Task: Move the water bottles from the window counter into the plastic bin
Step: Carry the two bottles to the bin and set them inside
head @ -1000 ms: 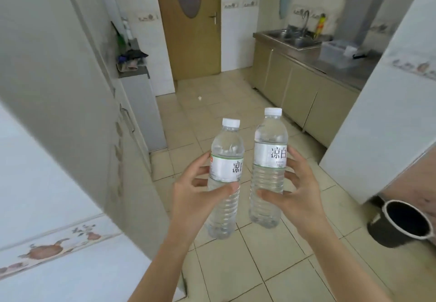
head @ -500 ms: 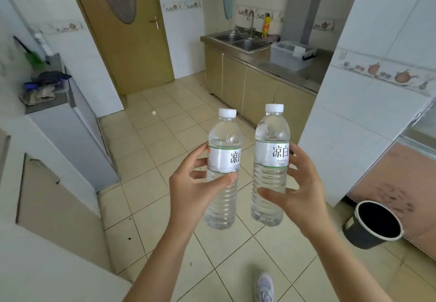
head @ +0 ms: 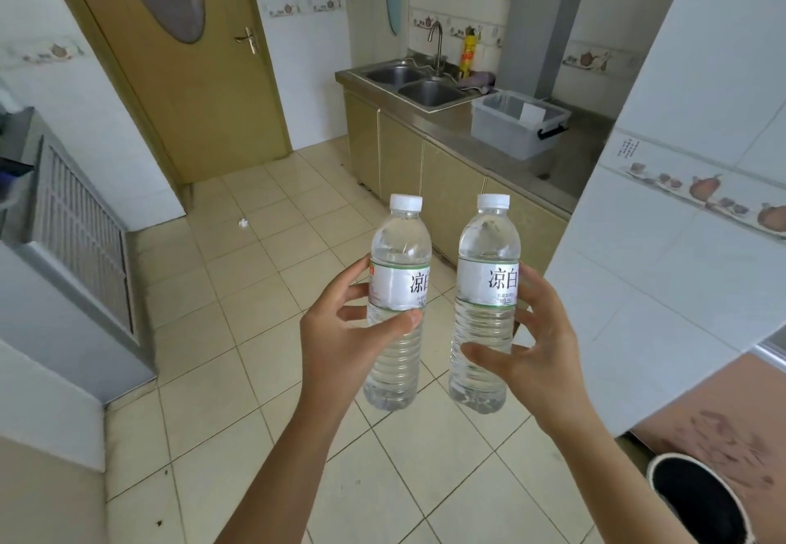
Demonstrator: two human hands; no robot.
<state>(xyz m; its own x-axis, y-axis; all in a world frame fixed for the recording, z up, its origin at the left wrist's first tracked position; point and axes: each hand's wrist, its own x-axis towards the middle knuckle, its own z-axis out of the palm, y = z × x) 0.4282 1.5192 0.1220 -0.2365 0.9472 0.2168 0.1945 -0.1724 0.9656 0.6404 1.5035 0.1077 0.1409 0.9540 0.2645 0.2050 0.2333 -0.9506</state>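
Two clear water bottles with white caps and white labels are held upright in front of me, over the tiled floor. My left hand grips the left bottle around its middle. My right hand grips the right bottle the same way. The translucent plastic bin with a black handle stands on the steel counter beside the sink, well ahead and to the right. A white slip of paper lies inside it.
A double sink with a tap and a yellow spray can sit at the counter's far end. A closed wooden door is ahead left. A white tiled wall corner juts in on the right. A dark bucket stands on the floor at lower right.
The view has swung right and moved forward: the sink counter and bin are nearer and more central. Both bottles stay held upright in my hands.
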